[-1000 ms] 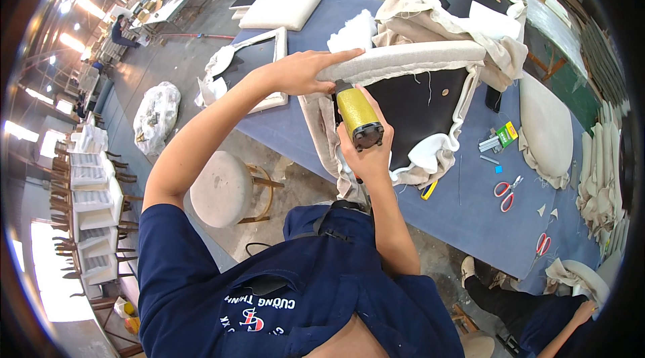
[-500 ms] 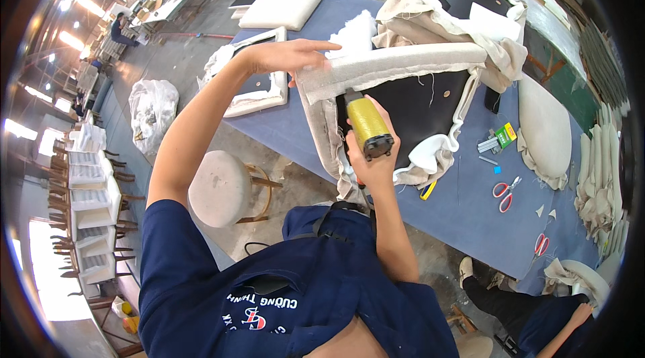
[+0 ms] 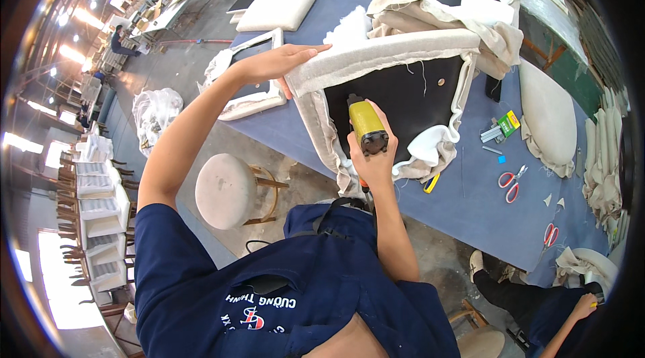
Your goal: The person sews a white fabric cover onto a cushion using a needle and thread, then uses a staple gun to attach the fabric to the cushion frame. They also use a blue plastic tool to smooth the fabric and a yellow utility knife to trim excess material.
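Observation:
My right hand is wrapped round a yellow and black staple gun. The gun's nose is over the black panel of an upholstered seat or back piece, just short of its fabric border. Beige fabric is folded over the piece's far edge, and its near right corner has loose cloth and white padding. With fingers stretched out, my left hand lies against the far left corner, its thumb lower down on the side.
On the blue-grey table are red-handled scissors, a green and yellow staple box and a yellow cutter. A second fabric-draped piece lies behind. A round stool stands left; a co-worker's arm shows lower right.
The staple gun's nose has come away from the fabric border to over the black panel. My left hand has shifted slightly left along the corner. The whole view has shifted a little.

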Tool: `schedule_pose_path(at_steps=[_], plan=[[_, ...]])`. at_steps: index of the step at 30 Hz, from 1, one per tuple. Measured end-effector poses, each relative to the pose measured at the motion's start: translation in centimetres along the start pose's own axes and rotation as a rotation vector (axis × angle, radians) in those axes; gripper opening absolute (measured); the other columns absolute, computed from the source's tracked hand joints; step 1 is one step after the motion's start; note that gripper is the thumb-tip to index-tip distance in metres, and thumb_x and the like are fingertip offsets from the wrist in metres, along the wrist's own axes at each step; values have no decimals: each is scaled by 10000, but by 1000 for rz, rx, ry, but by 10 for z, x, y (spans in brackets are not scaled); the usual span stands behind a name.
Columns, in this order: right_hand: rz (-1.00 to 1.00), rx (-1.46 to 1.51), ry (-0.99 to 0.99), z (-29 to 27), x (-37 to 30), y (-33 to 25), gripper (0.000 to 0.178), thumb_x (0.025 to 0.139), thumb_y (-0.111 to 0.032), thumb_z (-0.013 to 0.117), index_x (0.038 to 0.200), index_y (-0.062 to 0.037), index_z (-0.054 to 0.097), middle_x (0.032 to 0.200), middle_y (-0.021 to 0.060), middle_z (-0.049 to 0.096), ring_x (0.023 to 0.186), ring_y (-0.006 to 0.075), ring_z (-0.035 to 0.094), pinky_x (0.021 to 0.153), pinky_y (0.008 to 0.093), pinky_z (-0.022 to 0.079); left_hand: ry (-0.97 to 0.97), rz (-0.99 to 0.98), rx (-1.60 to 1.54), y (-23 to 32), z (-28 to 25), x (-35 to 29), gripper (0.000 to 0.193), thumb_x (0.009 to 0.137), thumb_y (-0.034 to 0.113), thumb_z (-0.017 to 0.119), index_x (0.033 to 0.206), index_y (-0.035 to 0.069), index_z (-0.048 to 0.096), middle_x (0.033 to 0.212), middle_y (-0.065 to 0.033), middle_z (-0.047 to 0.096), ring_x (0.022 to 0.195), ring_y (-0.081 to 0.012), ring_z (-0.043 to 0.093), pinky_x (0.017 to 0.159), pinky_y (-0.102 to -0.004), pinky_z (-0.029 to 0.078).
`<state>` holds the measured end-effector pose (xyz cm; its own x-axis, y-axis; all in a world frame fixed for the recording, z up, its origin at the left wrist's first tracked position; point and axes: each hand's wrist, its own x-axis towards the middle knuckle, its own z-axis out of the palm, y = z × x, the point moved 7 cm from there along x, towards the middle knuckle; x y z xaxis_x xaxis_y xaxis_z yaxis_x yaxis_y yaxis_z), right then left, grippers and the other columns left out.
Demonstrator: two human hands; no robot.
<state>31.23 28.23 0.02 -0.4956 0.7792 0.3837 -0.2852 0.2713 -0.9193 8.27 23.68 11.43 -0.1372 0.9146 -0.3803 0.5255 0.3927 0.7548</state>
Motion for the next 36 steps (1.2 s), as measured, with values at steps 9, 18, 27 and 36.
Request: schedule_pose_path(at_steps=[9, 18, 27, 36], plan=[[107, 37, -42, 3, 6, -16, 630, 792, -24, 746, 1404, 18, 600, 1118, 180, 761, 980, 263, 770, 925, 340, 574, 131, 310, 424, 22, 11, -18, 707, 1038, 398, 662, 1668, 228, 390, 1236, -192, 703, 853, -258, 714, 702, -338, 637], [2, 133, -102, 51, 15, -53, 645, 795, -23, 734, 1420, 31, 579, 1154, 206, 750, 1047, 286, 770, 958, 366, 569, 306, 457, 490, 25, 15, -26, 887, 814, 72, 793, 1615, 293, 484, 1350, -207, 632, 1146, -402, 663, 1031, -468, 552], [45, 95, -104, 58, 14, -46, 658, 794, -10, 730, 1430, 46, 569, 1167, 225, 747, 1059, 296, 773, 959, 370, 572, 337, 464, 520, 19, 16, -26, 975, 757, -6, 805, 1619, 305, 472, 1373, -217, 625, 1140, -414, 676, 1029, -465, 561], [66, 125, -183, 58, 18, -55, 612, 812, -1, 707, 1409, 64, 589, 1146, 197, 752, 1032, 208, 744, 950, 332, 558, 298, 499, 563, 26, 18, -29, 1000, 758, -12, 815, 1637, 277, 435, 1394, -226, 613, 1149, -422, 669, 1024, -474, 566]])
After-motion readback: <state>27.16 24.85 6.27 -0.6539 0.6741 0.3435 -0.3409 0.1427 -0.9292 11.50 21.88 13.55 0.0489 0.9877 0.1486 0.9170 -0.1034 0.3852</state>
